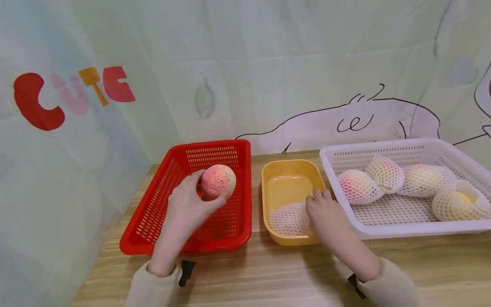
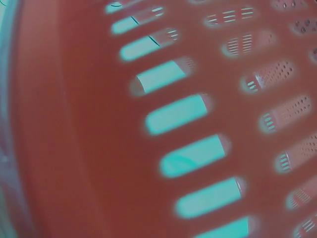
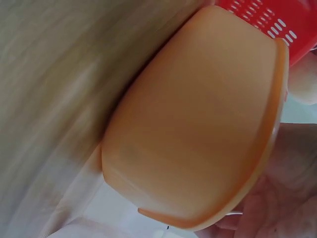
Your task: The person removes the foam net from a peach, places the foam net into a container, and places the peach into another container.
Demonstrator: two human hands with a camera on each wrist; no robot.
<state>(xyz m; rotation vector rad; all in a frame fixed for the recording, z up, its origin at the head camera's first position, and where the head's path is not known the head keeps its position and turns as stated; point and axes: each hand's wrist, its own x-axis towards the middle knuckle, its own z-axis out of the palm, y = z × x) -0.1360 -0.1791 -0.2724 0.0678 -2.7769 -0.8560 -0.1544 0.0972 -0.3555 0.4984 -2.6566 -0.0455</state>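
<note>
Table (image 1: 245, 279): wood-grained, carries all three containers. White basket (image 1: 368, 232), at right: slotted, apparently stiff plastic; four netted fruits (image 1: 423, 180) inside. Red basket (image 1: 215, 246), at left: slotted, likely stiff; its wall fills the left wrist view. Tray (image 1: 295, 241), between the two: smooth yellow plastic, probably light enough to slide if leaned on; best steadied by the rim. Left hand (image 1: 189, 205): holds the peach, thumb on the near side, fingers round the far side. Right hand (image 1: 330, 218): bent over the tray's right rim beside the net, fingers curled; fingertips hidden, so cannot tell whether they pinch anything. Peach (image 1: 219, 180): bare, pink and pale, mottled, held over the inside of the red basket; contact with the basket not discernible. Handling estimate: modest weight, rounded, no edge to hook; firmness unknown, so treat as bruisable. Suggested hold: thumb opposite spread fingers at the widest part, flat pads, light squeeze, no nails. Excess pressure could mark the skin; a hold too near one end could let it roll out. Net (image 1: 289, 219), in the near part of the tray: white open mesh, appears without fruit. Expect almost no weight, soft and springy, prone to cling or snag; pinch a fold at its edge.
</note>
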